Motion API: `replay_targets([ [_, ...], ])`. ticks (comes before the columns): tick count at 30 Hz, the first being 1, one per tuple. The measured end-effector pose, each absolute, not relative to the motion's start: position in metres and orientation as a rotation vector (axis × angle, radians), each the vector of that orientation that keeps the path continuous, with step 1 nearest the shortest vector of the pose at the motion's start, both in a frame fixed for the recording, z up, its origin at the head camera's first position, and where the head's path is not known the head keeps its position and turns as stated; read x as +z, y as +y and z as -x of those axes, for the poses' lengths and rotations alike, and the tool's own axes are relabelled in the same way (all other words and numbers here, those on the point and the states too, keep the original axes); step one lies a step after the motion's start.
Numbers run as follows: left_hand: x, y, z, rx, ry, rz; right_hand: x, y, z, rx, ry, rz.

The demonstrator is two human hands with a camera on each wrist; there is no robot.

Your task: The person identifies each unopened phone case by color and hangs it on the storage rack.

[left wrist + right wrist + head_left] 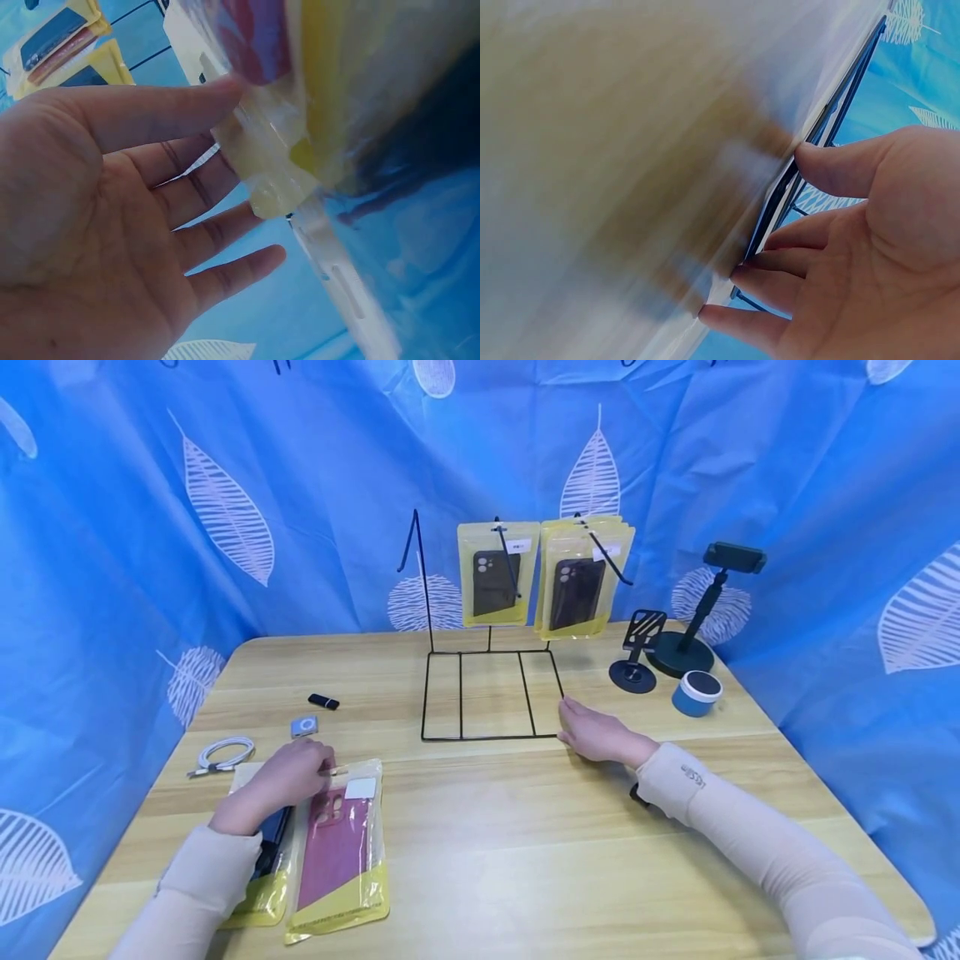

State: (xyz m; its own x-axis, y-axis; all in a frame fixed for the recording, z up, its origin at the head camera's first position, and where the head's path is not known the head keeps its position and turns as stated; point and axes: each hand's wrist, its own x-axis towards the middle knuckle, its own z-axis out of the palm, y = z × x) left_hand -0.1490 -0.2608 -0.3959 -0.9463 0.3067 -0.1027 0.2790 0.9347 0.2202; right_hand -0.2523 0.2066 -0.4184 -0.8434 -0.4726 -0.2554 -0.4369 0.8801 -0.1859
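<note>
Half done, probably: had pouches (576, 593) on two upper-center hooks (507, 562), one bare hook (408, 539) left; pinched the pink-case pouch (333, 852), lower left, in left hand (287, 778), rested loose-fingered right hand (602, 734) against rack (491, 738).

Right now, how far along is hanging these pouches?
Looks done: pouches hang on two hooks. In hand: the left hand pinches the pink-case pouch; the right hand touches the rack. Apparently left: the bare left hook, and a dark-case pouch lying alongside.
</note>
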Motion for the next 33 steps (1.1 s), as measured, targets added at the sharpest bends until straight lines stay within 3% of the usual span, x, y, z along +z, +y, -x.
replay_targets([
  [10, -0.373, -0.248, 0.135, 0.181, 3.071, -0.424, -0.419, 0.207, 0.253, -0.152, 2.76, 0.715],
  [18, -0.345, -0.227, 0.126, 0.312, 3.257, -0.589, -0.419, 0.208, 0.254, -0.147, 2.76, 0.712],
  [33, -0.31, -0.157, 0.137, 0.816, 3.387, -1.377, -0.42, 0.211, 0.253, -0.168, 2.766, 0.723],
])
